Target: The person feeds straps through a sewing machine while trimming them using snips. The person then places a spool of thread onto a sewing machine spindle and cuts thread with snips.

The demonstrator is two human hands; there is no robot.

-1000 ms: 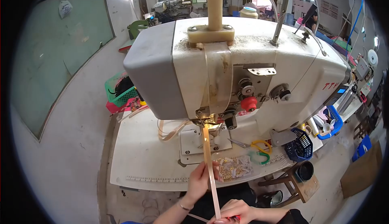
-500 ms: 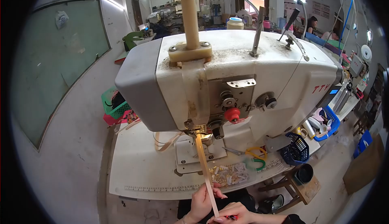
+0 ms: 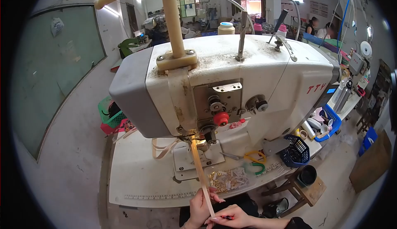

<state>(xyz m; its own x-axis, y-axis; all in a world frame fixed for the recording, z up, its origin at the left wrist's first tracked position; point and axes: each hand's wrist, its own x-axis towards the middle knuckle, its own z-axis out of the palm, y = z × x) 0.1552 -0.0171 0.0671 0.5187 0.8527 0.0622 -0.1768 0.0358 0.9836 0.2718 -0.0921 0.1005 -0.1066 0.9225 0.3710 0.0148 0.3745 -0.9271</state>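
A light beige strap [image 3: 201, 174] runs down from the needle area of a white sewing machine [image 3: 223, 63] towards me, past the table edge. My left hand [image 3: 201, 206] is closed around its lower part, fingers curled beside it. Lower and to the right, my right hand [image 3: 231, 217] pinches the strap near its visible end. A small red and black object [image 3: 227, 217] shows in that hand too; its kind is not clear. Close above the hands, a clear bag of small gold and white pieces [image 3: 228, 179] lies on the white table [image 3: 140, 175].
Scissors with yellow handles [image 3: 255, 157] lie right of the needle plate [image 3: 198, 160]. A dark blue basket [image 3: 296, 151] stands at the table's right, with a blue basket [image 3: 331, 123] behind. A wooden stool [image 3: 313, 194] carries a black bowl. Two people [image 3: 326, 31] are at the back right.
The whole view has shifted, so the machine sits further left and slightly lower in the picture. Both hands keep their hold on the strap, with little visible movement relative to it.
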